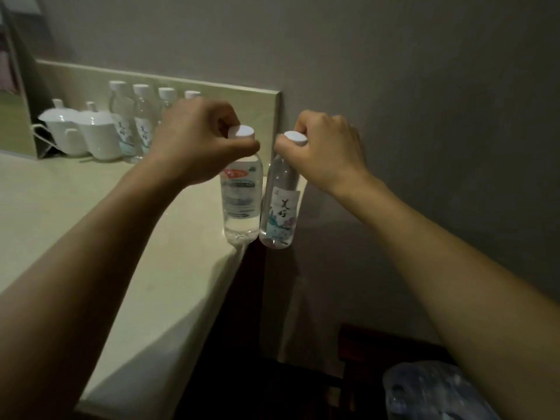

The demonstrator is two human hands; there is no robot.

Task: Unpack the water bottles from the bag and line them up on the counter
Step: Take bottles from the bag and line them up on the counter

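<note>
Far left, back of tabletop [75, 201]: two white lidded ceramic cups [81, 133], side by side, touching the backsplash area. Just right of them, row of four water bottles [133, 122] w/ white caps standing upright along the backsplash [242, 95]; two rightmost partly hidden behind left hand.

Left hand [197, 140]: fingers curled round neck/cap of a clear water bottle w/ red-and-white label [241, 192], white cap showing above the fingers. Bottle upright, base at the tabletop's right front corner; can't tell if it's resting on it or just above.

Right hand [327, 150]: fingers pinch the neck of a second bottle w/ calligraphy label [280, 207], white cap visible at top. Bottle slightly tilted, hangs just past the tabletop edge, over dark gap beside the wall. The two bottles are just beside each other, nearly touching at mid-body.

Bottom right: crinkled blue-ish plastic bag [430, 392], low, well apart from the bottles.
</note>
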